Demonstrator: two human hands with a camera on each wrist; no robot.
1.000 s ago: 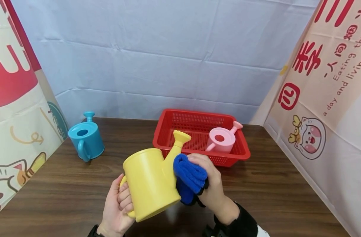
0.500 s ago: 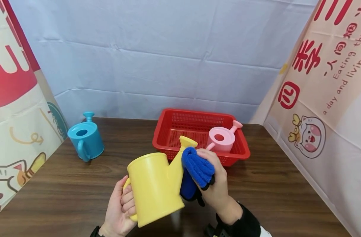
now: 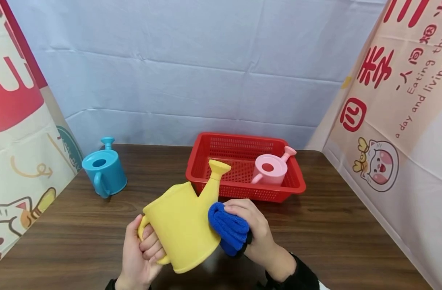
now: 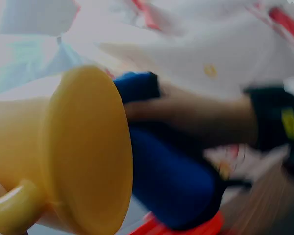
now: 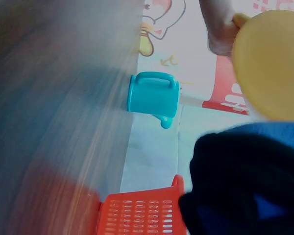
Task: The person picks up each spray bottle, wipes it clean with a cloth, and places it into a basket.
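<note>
In right fingers [image 3: 239, 210], folded plush cloth [image 3: 229, 227].

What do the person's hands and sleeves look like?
Left hand and right hand are ungloved. The right sleeve has a black cuff, white beyond; the left wrist view adds a yellow patch. A dark edge shows at the left wrist.

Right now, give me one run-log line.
left hand: grips yellow watering can by handle | right hand: holds blue cloth at can's side | pink can: in red basket | blue can: on table
</note>
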